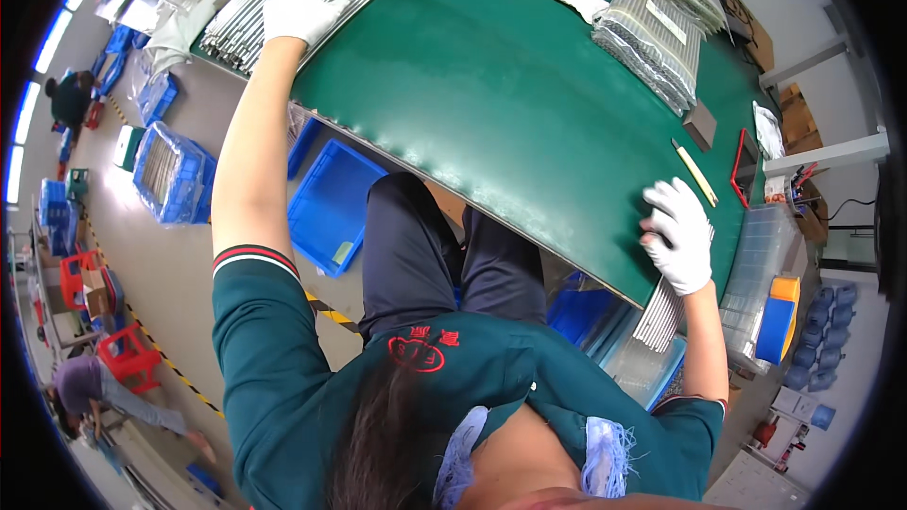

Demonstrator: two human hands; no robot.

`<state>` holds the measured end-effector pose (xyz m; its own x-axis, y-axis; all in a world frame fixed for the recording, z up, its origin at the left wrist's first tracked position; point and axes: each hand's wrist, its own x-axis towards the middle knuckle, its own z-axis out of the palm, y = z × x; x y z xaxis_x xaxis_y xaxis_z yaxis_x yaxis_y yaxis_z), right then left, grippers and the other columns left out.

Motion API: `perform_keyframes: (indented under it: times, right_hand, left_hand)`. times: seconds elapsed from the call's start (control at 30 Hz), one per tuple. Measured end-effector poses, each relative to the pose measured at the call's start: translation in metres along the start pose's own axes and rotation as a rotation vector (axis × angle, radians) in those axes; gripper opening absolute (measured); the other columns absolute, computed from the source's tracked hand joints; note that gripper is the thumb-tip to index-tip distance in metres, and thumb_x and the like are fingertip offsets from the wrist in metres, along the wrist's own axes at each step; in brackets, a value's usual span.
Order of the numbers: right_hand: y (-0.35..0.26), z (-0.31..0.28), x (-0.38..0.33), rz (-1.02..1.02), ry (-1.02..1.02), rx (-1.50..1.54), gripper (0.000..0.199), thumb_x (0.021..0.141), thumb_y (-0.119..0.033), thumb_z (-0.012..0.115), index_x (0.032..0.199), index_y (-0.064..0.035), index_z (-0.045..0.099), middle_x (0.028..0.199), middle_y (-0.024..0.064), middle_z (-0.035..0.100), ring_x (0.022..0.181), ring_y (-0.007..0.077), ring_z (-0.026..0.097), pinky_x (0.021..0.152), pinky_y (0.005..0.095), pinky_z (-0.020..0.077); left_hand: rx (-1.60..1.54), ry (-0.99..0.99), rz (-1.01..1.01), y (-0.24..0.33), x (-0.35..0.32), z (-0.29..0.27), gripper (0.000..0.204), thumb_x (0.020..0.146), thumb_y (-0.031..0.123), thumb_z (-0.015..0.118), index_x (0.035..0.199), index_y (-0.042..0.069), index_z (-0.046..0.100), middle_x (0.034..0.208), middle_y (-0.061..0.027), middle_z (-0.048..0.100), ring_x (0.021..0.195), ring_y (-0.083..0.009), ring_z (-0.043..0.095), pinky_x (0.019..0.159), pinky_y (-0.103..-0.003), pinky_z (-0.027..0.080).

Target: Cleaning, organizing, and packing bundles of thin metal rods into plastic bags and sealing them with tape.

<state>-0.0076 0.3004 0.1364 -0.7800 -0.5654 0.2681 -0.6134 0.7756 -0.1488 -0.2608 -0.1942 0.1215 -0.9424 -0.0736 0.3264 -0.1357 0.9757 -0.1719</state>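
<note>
In a white glove, my left hand [300, 15] reaches to the far left of the green table and rests on a wide pile of thin metal rods [236, 33]. Its fingers lie across the rods and the thumb is spread out; whether a rod is pinched under it is hidden. My right hand [678, 234], gloved with bare fingertips showing, is over the table's right end with fingers curved and apart, nothing visible between them. Beneath its wrist, a smaller bundle of rods [658, 318] sticks out past the table's near edge.
Bagged rods [650, 38] are stacked at the far right, near a small brown block [700, 126]. A yellow-handled cutter [694, 170] lies beyond my right hand, beside a red-framed item [743, 168]. A blue bin [333, 208] stands below the table edge; a tape roll [778, 319] is at right.
</note>
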Motion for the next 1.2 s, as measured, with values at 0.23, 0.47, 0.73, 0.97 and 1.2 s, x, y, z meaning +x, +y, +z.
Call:
perform_keyframes:
  times: [0.23, 0.47, 0.73, 0.97, 1.2]
  right_hand:
    - [-0.036, 0.043, 0.083, -0.129, -0.102, 0.101, 0.056, 0.074, -0.035, 0.067, 0.121, -0.0083, 0.054, 0.132, 0.013, 0.048, 0.125, 0.0328, 0.042, 0.109, 0.0469, 0.0261]
    - [-0.04, 0.071, 0.105, -0.147, -0.17, 0.045, 0.059, 0.081, -0.04, 0.061, 0.129, -0.0078, 0.049, 0.139, 0.0138, 0.041, 0.131, 0.0319, 0.035, 0.112, 0.0456, 0.0211]
    - [-0.04, 0.071, 0.105, -0.131, -0.173, 0.025, 0.06, 0.084, -0.046, 0.054, 0.13, -0.0077, 0.048, 0.139, 0.0141, 0.041, 0.132, 0.0297, 0.033, 0.113, 0.0434, 0.0194]
    - [-0.036, 0.073, 0.1, -0.127, -0.147, 0.034, 0.065, 0.083, -0.048, 0.054, 0.132, -0.006, 0.046, 0.141, 0.0152, 0.038, 0.132, 0.0316, 0.033, 0.112, 0.0438, 0.0204]
    - [-0.041, 0.069, 0.106, -0.145, -0.132, 0.015, 0.067, 0.081, -0.047, 0.057, 0.133, -0.0073, 0.045, 0.142, 0.0148, 0.037, 0.133, 0.0315, 0.031, 0.112, 0.0457, 0.0186]
  left_hand:
    - [-0.061, -0.115, 0.001, 0.008, -0.014, -0.015, 0.09, 0.069, 0.078, 0.049, 0.108, -0.002, 0.063, 0.111, -0.0226, 0.059, 0.106, -0.0334, 0.057, 0.091, -0.041, 0.044]
    - [-0.246, -0.086, -0.033, 0.039, -0.054, -0.006, 0.083, 0.075, 0.069, 0.051, 0.116, -0.003, 0.054, 0.113, -0.0223, 0.057, 0.106, -0.0339, 0.055, 0.092, -0.041, 0.042]
    - [-0.294, -0.015, 0.071, 0.101, -0.125, -0.021, 0.091, 0.077, 0.068, 0.047, 0.137, 0.0, 0.037, 0.138, -0.0255, 0.037, 0.128, -0.0383, 0.034, 0.107, -0.054, 0.019]
    - [-0.378, -0.129, 0.283, 0.124, -0.156, -0.052, 0.092, 0.076, 0.073, 0.044, 0.136, 0.003, 0.04, 0.139, -0.0235, 0.036, 0.129, -0.0391, 0.031, 0.104, -0.06, 0.017]
    - [-0.262, -0.287, 0.245, 0.089, -0.121, -0.023, 0.092, 0.082, 0.074, 0.03, 0.142, 0.004, 0.029, 0.146, -0.0214, 0.028, 0.136, -0.0367, 0.024, 0.108, -0.059, 0.013]
